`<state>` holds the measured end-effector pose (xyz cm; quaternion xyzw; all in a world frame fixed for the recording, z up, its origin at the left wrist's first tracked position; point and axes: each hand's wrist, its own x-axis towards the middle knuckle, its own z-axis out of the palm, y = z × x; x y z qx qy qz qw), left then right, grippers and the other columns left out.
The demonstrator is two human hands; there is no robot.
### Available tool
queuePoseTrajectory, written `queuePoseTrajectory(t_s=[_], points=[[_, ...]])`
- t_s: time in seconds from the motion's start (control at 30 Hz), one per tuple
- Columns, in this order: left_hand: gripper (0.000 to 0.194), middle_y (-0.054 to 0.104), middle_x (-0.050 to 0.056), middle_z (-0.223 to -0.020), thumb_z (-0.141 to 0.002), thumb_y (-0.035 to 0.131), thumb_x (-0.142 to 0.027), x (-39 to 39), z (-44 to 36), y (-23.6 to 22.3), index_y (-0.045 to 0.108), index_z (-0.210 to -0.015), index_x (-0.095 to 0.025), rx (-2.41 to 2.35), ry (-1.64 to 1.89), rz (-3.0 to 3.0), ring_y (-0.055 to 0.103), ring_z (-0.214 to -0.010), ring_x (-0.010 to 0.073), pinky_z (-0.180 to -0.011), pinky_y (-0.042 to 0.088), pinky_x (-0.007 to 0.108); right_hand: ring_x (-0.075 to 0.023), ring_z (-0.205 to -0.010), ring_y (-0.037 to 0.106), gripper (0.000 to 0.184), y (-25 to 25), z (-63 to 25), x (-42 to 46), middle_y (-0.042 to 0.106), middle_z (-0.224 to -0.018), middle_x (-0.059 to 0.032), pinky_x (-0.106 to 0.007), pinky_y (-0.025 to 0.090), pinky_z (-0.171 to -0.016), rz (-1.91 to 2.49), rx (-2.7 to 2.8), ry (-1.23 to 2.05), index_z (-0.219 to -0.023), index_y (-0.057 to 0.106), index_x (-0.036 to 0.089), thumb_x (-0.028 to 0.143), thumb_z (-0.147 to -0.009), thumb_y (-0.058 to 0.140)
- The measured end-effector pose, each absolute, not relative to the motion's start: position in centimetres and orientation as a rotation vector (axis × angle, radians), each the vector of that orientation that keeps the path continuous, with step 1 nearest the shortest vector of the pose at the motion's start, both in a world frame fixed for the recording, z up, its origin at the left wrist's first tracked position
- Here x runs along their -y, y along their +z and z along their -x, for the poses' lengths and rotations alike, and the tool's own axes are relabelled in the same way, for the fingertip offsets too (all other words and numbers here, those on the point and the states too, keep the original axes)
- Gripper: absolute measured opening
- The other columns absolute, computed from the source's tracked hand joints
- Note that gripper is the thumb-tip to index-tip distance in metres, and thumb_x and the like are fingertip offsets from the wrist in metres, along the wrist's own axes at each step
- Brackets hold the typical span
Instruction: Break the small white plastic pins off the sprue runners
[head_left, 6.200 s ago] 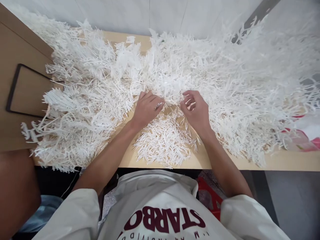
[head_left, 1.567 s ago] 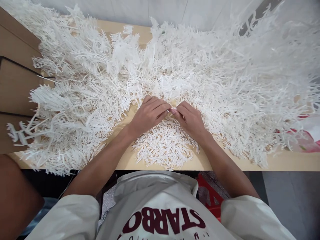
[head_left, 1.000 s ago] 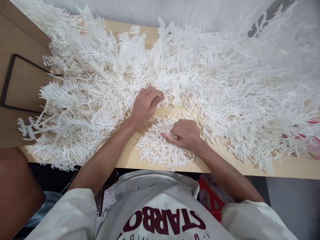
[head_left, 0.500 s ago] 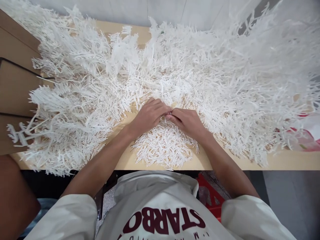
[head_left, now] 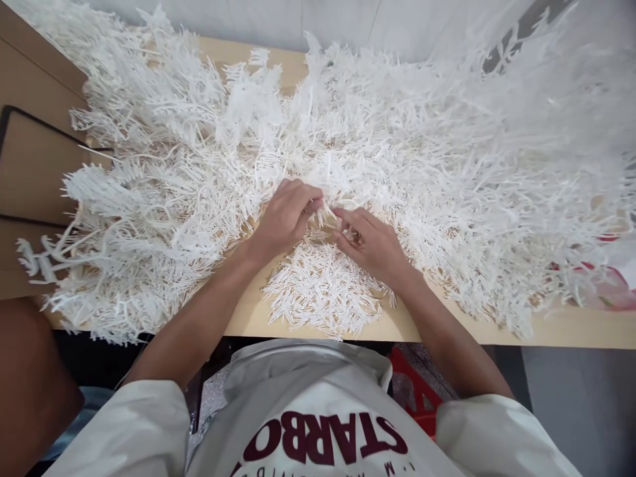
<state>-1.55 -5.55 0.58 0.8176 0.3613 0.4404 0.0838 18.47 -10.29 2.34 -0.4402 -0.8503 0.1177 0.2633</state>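
Observation:
My left hand [head_left: 288, 215] is closed, thumb and fingers pinching a thin white branched plastic piece [head_left: 326, 211] that points toward the right hand. My right hand [head_left: 372, 244] is just to the right, its thumb and index finger parted; the index fingertip is close to the piece, and I cannot tell whether it touches. Below both hands lies a small pile of short white plastic sticks [head_left: 325, 288]. A large heap of white branched plastic strands [head_left: 437, 159] spreads behind and to both sides of the hands.
The wooden tabletop [head_left: 571, 326] shows along its front edge. A cardboard box [head_left: 37, 73] with black straps stands at the left. A red and clear plastic bag [head_left: 603, 288] lies at the right. Another person's bare limb [head_left: 34, 384] is at the lower left.
My hands, together before, have moved apart. The left went slightly up and left with the white piece; the right hand's thumb and index finger have spread.

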Motion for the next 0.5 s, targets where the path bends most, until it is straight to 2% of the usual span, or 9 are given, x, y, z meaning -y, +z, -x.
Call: queuePoseTrajectory(t_s=[0.07, 0.17, 0.33, 0.5], points=[[0.012, 0.058, 0.0, -0.072, -0.095, 0.039, -0.027, 6.3, 0.9, 0.8, 0.047, -0.088, -0.022, -0.956, 1.266, -2.525, 0.05, -0.067, 0.0126, -0.068, 0.038, 0.031, -0.0085, -0.066, 0.053, 0.038, 2.2, -18.5, 9.9, 0.062, -0.09, -0.0016, -0.021, 0.042, -0.059, 1.258, 2.298, 0.353, -0.115, 0.055, 0.022, 0.048, -0.087, 0.052], [0.008, 0.059, 0.0, -0.073, -0.093, 0.039, -0.019, 6.9, 0.3, 0.7, 0.046, -0.089, -0.021, -0.805, 1.204, -2.642, 0.05, -0.07, 0.0137, -0.067, 0.037, 0.031, -0.0085, -0.063, 0.048, 0.032, 2.1, -18.5, 9.7, 0.056, -0.075, 0.0018, -0.022, 0.038, -0.057, 1.249, 2.325, 0.363, -0.093, 0.056, 0.021, 0.051, -0.087, 0.05], [0.017, 0.058, -0.001, -0.073, -0.092, 0.034, -0.012, 7.0, 0.2, 0.2, 0.047, -0.092, -0.022, -0.787, 1.147, -2.777, 0.05, -0.072, 0.0141, -0.068, 0.036, 0.031, -0.0077, -0.053, 0.039, 0.031, 1.7, -18.8, 9.8, 0.049, -0.061, 0.004, -0.024, 0.031, -0.054, 1.108, 2.376, 0.191, -0.072, 0.049, 0.02, 0.035, -0.096, 0.037], [0.019, 0.055, -0.002, -0.07, -0.096, 0.035, -0.019, 5.4, 0.9, -0.4, 0.051, -0.088, -0.025, -1.01, 1.288, -2.767, 0.048, -0.071, 0.0138, -0.068, 0.035, 0.031, -0.0057, -0.045, 0.034, 0.033, 1.7, -18.2, 10.8, 0.043, -0.05, 0.0069, -0.023, 0.029, -0.049, 0.753, 2.347, 0.117, -0.061, 0.043, 0.019, 0.026, -0.093, 0.047]])
